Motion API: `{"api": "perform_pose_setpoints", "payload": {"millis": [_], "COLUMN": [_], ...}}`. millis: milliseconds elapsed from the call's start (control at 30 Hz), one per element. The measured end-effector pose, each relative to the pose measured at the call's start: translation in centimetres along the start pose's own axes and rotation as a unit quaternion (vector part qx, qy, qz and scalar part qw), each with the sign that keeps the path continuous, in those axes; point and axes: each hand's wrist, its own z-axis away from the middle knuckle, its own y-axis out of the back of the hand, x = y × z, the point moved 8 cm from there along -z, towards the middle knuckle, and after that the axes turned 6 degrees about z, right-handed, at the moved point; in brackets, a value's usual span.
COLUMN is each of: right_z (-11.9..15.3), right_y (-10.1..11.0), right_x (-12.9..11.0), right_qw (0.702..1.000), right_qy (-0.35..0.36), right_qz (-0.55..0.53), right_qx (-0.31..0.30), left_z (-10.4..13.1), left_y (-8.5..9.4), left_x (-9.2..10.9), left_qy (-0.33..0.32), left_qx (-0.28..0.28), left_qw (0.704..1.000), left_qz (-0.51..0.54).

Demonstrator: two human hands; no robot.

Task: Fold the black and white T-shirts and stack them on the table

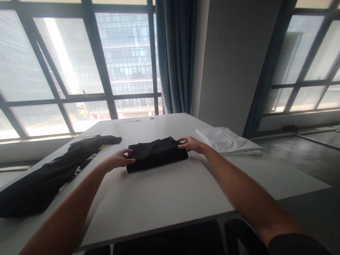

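Note:
A black folded garment lies as a flat, roughly rectangular bundle on the white table. My left hand pinches its left end, thumb in front and fingers behind. At the opposite end, my right hand grips the upper right corner in the same way. The bundle's underside is hidden, so whether it is slightly lifted I cannot tell. Left of my hands a dark garment with white and yellow print is spread lengthwise. A folded white cloth rests to the right of my right hand.
A black chair with armrests stands at the table's near edge. Behind the table are large windows, a blue-grey curtain and a grey pillar. A small dark round spot shows near the table's far edge.

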Motion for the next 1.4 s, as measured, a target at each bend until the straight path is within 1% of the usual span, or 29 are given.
{"api": "perform_pose_setpoints", "payload": {"millis": [67,100,133,200,300,367,433,500,633,700,800,867,967,1000,1033,1067,1100,1133,1200,1233,1300,1333,1400], "right_z": [-0.1,-0.1,-0.1,-0.2,-0.4,-0.5,-0.7,-0.7,-0.5,-0.2,0.7,1.6,3.3,3.8,4.0,4.0,3.6,3.0,1.6,0.9,-0.2,-0.6,-1.1], "right_y": [0.1,0.2,0.2,0.2,-0.1,0.0,0.0,-0.3,-1.1,-1.5,-1.8,-1.8,-2.0,-2.1,-2.2,-2.2,-2.1,-1.9,-1.2,-0.9,-0.8,-1.0,-1.5], "right_x": [-0.4,-0.7,-0.9,-1.3,-1.2,-0.7,0.1,0.8,1.4,1.3,1.3,1.5,1.8,1.9,1.9,1.8,1.7,1.5,1.0,0.8,0.2,0.0,-0.5], "right_qw": [0.999,0.999,0.997,0.995,0.994,0.994,0.994,0.993,0.984,0.983,0.980,0.972,0.951,0.943,0.939,0.940,0.946,0.957,0.978,0.983,0.984,0.981,0.972], "right_qy": [0.024,0.038,0.050,0.068,0.063,0.037,-0.006,-0.053,-0.123,-0.141,-0.165,-0.180,-0.202,-0.207,-0.207,-0.199,-0.187,-0.170,-0.130,-0.109,-0.062,-0.037,0.003], "right_qz": [0.000,0.003,0.008,0.018,0.030,0.034,0.033,0.048,0.106,0.110,0.106,0.108,0.122,0.129,0.134,0.138,0.140,0.141,0.141,0.143,0.159,0.173,0.208], "right_qx": [0.022,0.037,0.051,0.075,0.088,0.098,0.101,0.094,0.068,0.038,-0.038,-0.102,-0.199,-0.226,-0.241,-0.242,-0.223,-0.187,-0.082,-0.028,0.055,0.081,0.110], "left_z": [0.2,0.3,0.4,0.5,0.5,0.4,0.3,0.2,0.0,0.0,0.5,1.2,2.7,3.1,3.4,3.3,2.9,2.3,0.8,0.1,-1.1,-1.6,-2.3], "left_y": [-0.4,-0.7,-1.0,-1.5,-1.5,-1.0,-0.6,-0.4,-0.8,-1.0,-1.1,-1.0,-1.1,-1.2,-1.2,-1.1,-0.9,-0.5,0.3,0.7,1.2,1.2,1.3], "left_x": [1.2,1.5,1.5,1.2,0.7,0.7,0.7,0.4,-0.7,-1.0,-1.2,-1.3,-1.5,-1.6,-1.7,-1.8,-1.8,-1.7,-1.6,-1.5,-1.6,-1.6,-1.6], "left_qy": [-0.064,-0.079,-0.082,-0.067,-0.037,-0.027,-0.019,0.006,0.066,0.074,0.090,0.107,0.152,0.168,0.180,0.185,0.180,0.167,0.122,0.097,0.052,0.032,-0.005], "left_qx": [-0.007,-0.016,-0.026,-0.040,-0.024,0.003,0.029,0.044,0.032,0.016,-0.023,-0.063,-0.145,-0.166,-0.176,-0.171,-0.146,-0.106,0.001,0.053,0.130,0.153,0.182], "left_qw": [0.997,0.996,0.994,0.995,0.998,0.999,0.999,0.999,0.997,0.997,0.996,0.992,0.978,0.972,0.968,0.968,0.973,0.980,0.992,0.994,0.989,0.986,0.979], "left_qz": [0.034,0.050,0.062,0.069,0.047,0.039,0.038,0.026,-0.017,-0.021,-0.010,-0.003,-0.001,-0.002,-0.003,-0.002,0.000,0.001,-0.007,-0.018,-0.049,-0.064,-0.090]}}
